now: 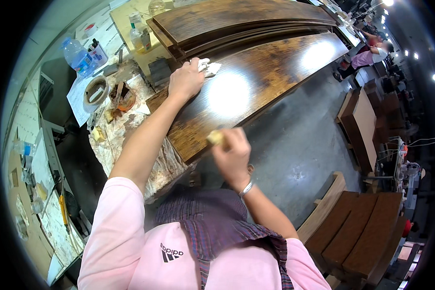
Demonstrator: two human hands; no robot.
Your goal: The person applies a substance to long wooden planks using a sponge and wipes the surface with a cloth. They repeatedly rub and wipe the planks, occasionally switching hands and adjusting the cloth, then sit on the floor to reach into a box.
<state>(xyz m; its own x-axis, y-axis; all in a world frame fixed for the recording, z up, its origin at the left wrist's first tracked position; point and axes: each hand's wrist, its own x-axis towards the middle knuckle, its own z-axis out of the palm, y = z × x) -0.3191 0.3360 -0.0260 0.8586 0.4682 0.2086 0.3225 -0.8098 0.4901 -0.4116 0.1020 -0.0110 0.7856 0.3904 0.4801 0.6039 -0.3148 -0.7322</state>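
A long, glossy brown wooden panel (270,72) with dark mottling lies in front of me, its near end towards my body. My left hand (186,79) is closed on a crumpled white cloth (210,67), pressed to the panel's far left edge. Just off the panel's near right edge, my right hand (233,152) pinches a small yellowish sponge (216,137); the hand is slightly blurred. Beside my left forearm, an orange pot (124,98) with dark residue stands on a stained, crumpled sheet (145,159).
Stacked brown panels (246,18) lie beyond the work panel. At left are a tape roll (96,91), a plastic water bottle (77,57) and a glass bottle (139,38). More panels (357,232) are stacked at lower right. Two people (367,55) are far off at upper right.
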